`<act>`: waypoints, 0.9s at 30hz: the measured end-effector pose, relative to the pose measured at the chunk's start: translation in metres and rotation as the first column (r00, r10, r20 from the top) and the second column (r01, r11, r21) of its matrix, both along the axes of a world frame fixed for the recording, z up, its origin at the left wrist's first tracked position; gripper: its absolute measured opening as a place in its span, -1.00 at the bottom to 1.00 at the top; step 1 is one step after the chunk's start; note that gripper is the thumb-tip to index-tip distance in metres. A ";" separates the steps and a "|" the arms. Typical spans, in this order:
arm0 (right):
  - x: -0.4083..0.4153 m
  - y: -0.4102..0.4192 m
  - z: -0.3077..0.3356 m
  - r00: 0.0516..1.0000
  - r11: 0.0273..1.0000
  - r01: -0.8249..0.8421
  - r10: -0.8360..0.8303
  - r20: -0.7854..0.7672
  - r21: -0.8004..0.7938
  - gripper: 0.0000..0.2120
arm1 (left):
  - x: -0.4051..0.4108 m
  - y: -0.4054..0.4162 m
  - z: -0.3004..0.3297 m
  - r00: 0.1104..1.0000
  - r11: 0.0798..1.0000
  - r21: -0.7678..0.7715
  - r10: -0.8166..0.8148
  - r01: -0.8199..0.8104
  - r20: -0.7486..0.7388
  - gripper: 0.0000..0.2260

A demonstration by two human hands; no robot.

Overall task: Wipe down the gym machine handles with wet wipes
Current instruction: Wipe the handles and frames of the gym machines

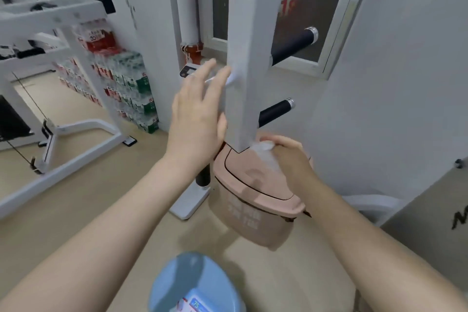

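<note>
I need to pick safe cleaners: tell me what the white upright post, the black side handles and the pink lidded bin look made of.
White upright post: probably painted metal; square section with an even matte coat.
Black side handles: likely rubber or foam grips, dull black, with shiny metal-looking end caps.
Pink lidded bin: plastic, by its smooth moulded shape and faint sheen.

Your left hand (196, 119) is raised with straight, spread fingers (210, 71) beside the white upright post (244, 58) of the gym machine. Your right hand (288, 157) grips a crumpled wet wipe (263, 151) right at the post's lower end, above the lid of a pink bin (253, 200). Two black handles (291, 45) stick out from the post's right side. A blue tub (192, 284) sits below, near the frame's bottom edge.
</note>
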State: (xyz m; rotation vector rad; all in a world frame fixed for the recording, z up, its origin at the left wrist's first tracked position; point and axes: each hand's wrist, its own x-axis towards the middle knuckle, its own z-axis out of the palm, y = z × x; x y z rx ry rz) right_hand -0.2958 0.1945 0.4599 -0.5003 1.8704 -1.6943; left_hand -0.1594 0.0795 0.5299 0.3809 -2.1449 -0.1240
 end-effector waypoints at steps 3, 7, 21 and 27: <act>-0.014 0.014 0.020 0.998 0.992 0.003 -0.010 -0.056 -0.130 -0.79 | -0.023 0.012 0.002 0.992 0.898 -0.431 0.120 -0.089 0.044 -0.44; -0.033 0.015 0.020 0.952 0.996 0.048 -0.071 -0.299 -0.082 -0.54 | -0.046 0.016 0.012 0.955 0.851 -0.515 0.232 -0.106 0.187 -0.18; -0.113 -0.031 -0.006 0.297 0.931 0.014 0.345 -0.890 0.366 -0.33 | -0.073 -0.001 0.005 0.879 0.772 -0.544 0.460 -0.329 0.121 -0.11; -0.096 -0.047 -0.010 0.019 0.910 -0.282 0.321 -0.947 0.303 -0.40 | -0.075 -0.010 0.002 0.861 0.742 -0.560 0.500 -0.369 0.095 -0.06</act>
